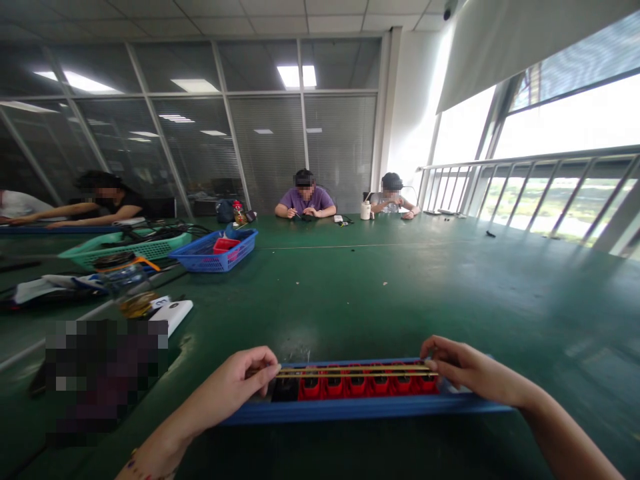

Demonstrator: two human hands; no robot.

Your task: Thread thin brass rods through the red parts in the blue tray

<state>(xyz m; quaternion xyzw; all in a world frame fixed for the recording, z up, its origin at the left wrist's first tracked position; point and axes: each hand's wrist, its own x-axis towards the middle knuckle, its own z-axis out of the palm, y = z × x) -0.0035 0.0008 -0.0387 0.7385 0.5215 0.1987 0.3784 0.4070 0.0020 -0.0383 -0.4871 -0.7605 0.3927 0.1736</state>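
A person's left hand [255,375] and right hand [450,367] hold the two ends of a thin yellowish strip [355,371], each thumb and fingertips pinched closed on it. The strip lies over a long blue tray [370,408] at the near middle of a green table [320,313]. Whether it is one folded strip or two side by side is hard to tell. The hands cover its ends, and dark contents inside the row of red bins [357,385] beneath it are too small to name. The tray's right end is partly hidden by the right hand, its left end by the left hand.

The strip's long axis runs left to right, nearly level, as does the tray's; neither end can be told as a front.

At near left, a blurred patch hides an object beside a white device [175,315]. Farther left stand a blue basket [215,252] and a green basket [125,247]. People sit at the far side, faces obscured; one at far left is cut off by the frame.
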